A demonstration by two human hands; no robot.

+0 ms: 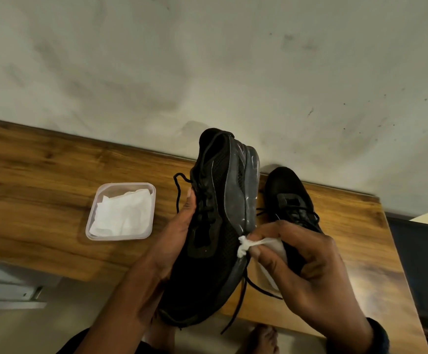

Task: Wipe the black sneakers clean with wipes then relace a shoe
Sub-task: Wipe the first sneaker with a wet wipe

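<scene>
The left hand (179,241) grips a black sneaker (223,190), tilted on its side above the desk (42,175). The right hand (307,267) pinches a white wipe (245,245) against its sole edge. A second sneaker (287,190) rests just right of it; a clear tub (90,226), seemingly of wipes, sits left.

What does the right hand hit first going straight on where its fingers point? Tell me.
The right hand, pinching a wipe, points left at the sneaker that the left hand holds. It would meet that shoe's grey sole edge first, wipe leading; they seem nearly touching, though depth is unclear.
</scene>
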